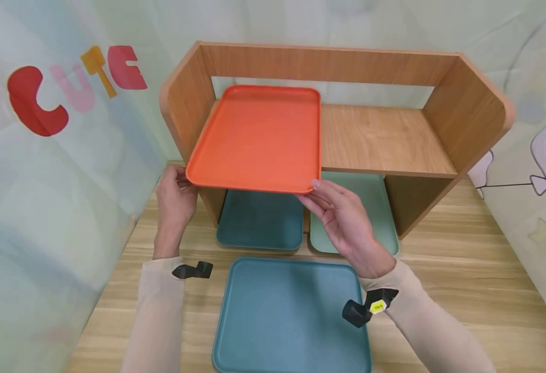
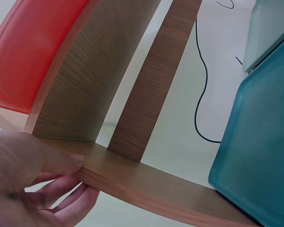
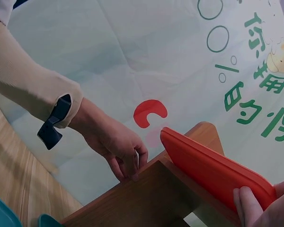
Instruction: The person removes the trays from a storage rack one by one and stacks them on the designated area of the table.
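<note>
An orange tray [image 1: 263, 140] lies over the left part of the wooden shelf's upper board [image 1: 380, 137], its near edge jutting past the front. My right hand [image 1: 347, 223] pinches the tray's near right corner, thumb on top and fingers beneath. At the shelf's left side panel, my left hand [image 1: 177, 199] grips the front edge; the left wrist view shows the thumb [image 2: 61, 161] on the inner face and the fingers curled outside. Under the board stand a dark teal tray [image 1: 261, 220] on the left and a pale green tray [image 1: 354, 228] on the right.
A larger blue tray [image 1: 291, 316] lies on the wood-grain table [image 1: 464, 269] in front of the shelf. Printed cloth walls [image 1: 67, 207] stand close on the left, right and back. The shelf has a raised right side panel [image 1: 478, 114] and a back rail [image 1: 324, 65].
</note>
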Demonstrator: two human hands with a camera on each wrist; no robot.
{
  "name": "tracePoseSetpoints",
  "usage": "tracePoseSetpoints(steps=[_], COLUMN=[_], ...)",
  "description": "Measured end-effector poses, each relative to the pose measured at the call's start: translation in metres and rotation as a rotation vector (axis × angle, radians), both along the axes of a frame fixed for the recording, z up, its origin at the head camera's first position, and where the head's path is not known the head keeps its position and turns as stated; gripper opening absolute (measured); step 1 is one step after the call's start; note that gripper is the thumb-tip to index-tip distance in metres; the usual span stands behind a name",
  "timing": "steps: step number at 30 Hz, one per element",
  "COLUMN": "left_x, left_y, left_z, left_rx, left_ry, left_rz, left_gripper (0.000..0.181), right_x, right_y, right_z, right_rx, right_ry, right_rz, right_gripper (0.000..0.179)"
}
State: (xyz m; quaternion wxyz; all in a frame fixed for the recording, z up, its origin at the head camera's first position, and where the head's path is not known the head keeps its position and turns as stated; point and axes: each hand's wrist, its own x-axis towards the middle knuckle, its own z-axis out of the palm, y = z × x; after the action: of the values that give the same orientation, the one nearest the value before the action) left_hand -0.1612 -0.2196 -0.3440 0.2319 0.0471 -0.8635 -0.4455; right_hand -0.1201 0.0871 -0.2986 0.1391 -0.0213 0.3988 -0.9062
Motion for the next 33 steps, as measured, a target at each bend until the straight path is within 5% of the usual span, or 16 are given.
tracePoseSetpoints(steps=[13, 33], left_x=[0.001, 0.0], left_y=[-0.001, -0.001], left_z=[0.0, -0.002], left_rx=[-0.013, -0.006], left_ry=[0.057, 0.0], left_rz=[-0.009, 0.008], left_gripper=[0.019, 0.022], right_x=[0.024, 0.055], right_y=[0.022, 0.067], right_z=[-0.004, -0.021], right_rx=[0.017, -0.027], right_ry=[0.018, 0.161], right_rz=[0.008, 0.113], right_gripper=[0.019, 0.034])
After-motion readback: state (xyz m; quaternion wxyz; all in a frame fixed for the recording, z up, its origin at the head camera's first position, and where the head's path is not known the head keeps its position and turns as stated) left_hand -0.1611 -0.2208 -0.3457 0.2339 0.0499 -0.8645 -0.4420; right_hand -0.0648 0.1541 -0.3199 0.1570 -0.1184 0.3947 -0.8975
